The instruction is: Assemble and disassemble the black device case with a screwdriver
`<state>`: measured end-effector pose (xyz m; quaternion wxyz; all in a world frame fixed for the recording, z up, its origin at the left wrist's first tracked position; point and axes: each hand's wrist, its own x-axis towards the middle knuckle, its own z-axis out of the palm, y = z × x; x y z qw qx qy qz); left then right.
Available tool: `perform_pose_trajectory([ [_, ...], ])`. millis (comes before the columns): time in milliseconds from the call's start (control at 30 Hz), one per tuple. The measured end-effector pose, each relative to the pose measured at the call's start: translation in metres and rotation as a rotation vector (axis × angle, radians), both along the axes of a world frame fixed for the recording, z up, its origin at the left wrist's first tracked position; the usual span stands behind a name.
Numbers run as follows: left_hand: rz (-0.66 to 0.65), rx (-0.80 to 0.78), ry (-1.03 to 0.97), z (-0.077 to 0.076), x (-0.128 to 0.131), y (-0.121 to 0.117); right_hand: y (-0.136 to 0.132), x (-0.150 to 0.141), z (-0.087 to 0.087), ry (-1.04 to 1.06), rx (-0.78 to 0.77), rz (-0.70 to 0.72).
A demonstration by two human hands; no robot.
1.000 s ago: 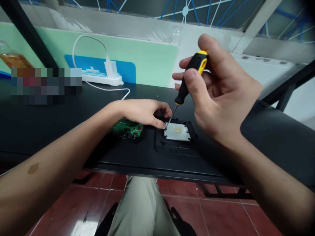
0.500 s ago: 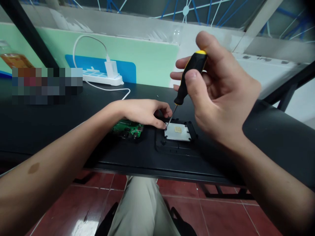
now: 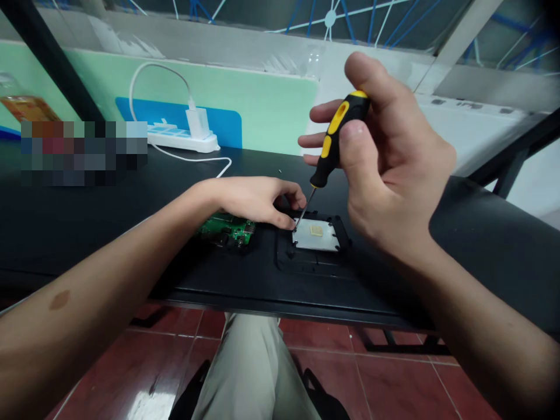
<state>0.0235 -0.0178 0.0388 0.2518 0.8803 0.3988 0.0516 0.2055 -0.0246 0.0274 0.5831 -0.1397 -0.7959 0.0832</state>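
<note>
A screwdriver (image 3: 331, 137) with a black and yellow handle is in my right hand (image 3: 394, 151), gripped between thumb and fingers. Its thin shaft slants down to a screw hole at the far left corner of a silvery metal plate (image 3: 306, 240). That plate has a pale square pad on it and sits in a black plastic cover (image 3: 284, 265) lying flat on the table. My left hand (image 3: 260, 198) holds the cover's far left corner, thumb close to the screwdriver tip. Below my left wrist lies a green circuit board (image 3: 227, 230), partly hidden by the arm.
A white power strip (image 3: 175, 139) with a charger (image 3: 198, 122) and a white cable (image 3: 184, 157) stands at the back left. A small screw (image 3: 280, 171) lies behind my left hand. The black table's (image 3: 245, 289) front edge runs just above my legs.
The screwdriver handle has turned about its axis, so its yellow inlays now show. My right hand has shifted slightly with the turn. My left hand has stayed put.
</note>
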Motion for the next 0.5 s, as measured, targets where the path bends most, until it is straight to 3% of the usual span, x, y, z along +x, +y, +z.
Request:
perform_pose_trajectory([
  [300,-0.013,-0.047,-0.036,-0.001,-0.001,0.000,-0.011,-0.003,0.004,0.031,0.001,-0.199],
  [500,-0.014,-0.014,-0.029,-0.001,-0.001,0.000,-0.004,-0.001,-0.002,0.032,-0.072,-0.032],
])
